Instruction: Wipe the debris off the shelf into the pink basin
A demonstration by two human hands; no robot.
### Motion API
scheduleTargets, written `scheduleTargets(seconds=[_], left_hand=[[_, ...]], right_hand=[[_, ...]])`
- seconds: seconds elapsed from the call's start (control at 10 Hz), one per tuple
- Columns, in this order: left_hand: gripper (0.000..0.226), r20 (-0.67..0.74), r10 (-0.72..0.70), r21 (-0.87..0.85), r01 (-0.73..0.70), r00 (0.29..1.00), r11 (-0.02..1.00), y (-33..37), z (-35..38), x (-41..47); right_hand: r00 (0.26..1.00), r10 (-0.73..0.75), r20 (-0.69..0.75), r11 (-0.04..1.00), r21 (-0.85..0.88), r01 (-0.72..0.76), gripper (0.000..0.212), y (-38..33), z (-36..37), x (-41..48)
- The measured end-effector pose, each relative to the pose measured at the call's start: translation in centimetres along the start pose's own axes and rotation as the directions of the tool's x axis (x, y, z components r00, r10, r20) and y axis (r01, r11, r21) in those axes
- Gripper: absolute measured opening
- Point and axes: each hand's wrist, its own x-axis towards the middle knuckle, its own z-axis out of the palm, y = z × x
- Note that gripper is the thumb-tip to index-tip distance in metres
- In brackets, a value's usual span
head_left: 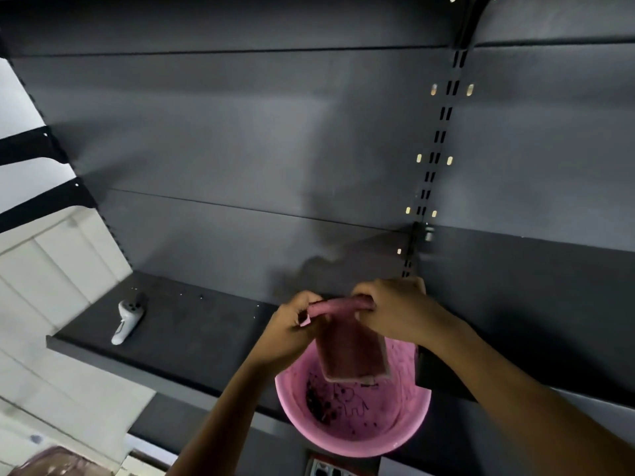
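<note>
Both hands, left hand [292,324] and right hand [391,310], are pinching a hanging pink cloth [350,345]. Directly below them, the pink basin [354,438] is holding dark debris [318,403]. Shaking hard is risking scattering crumbs past its rim.

Looks like a shop, probably being fitted out: dark metal gondola shelf [192,331], slotted upright [433,159], bare brackets [41,201] on left, pale tiled floor [51,338].

Far rim of pink basin [357,438] hidden behind hanging cloth [350,352]; blurred pinkish obj [51,463] cut off at bottom-left edge.
</note>
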Motion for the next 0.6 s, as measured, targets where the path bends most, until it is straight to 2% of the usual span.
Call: scheduleTargets(seconds=[0.1,0.2,0.3,0.4,0.5,0.6], left_hand=[[0.020,-0.014,-0.073,-0.061,0.072,0.997,0.996,-1.5,1.0,1.2],[0.016,0.021,-0.266,-0.224,0.264,0.964,0.938,-3.6,2.9,2.4],[0.023,0.144,-0.498,-0.095,0.512,0.855,0.853,-6.9,5.0,2.8],[0.071,0.051,-0.606,0.408,0.537,0.794,0.738,-10.4,5.8,2.2],[0.071,0.045,-0.555,0.411,0.491,0.831,0.768,-11.3,6.1,0.4],[0.051,0.041,-0.436,0.430,0.379,0.899,0.819,-11.3,6.1,-1.9]], right_hand=[[0.998,0.032,-0.054,0.999,-0.013,-0.033,0.022,0.9,0.3,-0.1],[0.989,0.087,-0.122,0.995,-0.047,-0.094,0.019,1.4,0.0,-0.4],[0.974,0.126,-0.187,0.988,-0.066,-0.140,0.018,1.7,0.1,-0.5],[0.968,0.165,-0.190,0.985,-0.026,-0.173,0.018,1.6,-0.1,-0.8],[0.950,0.175,-0.259,0.984,0.065,-0.164,0.017,1.1,-0.8,-0.9],[0.949,0.185,-0.256,0.893,0.446,-0.054,0.017,0.9,-2.5,-1.3]])
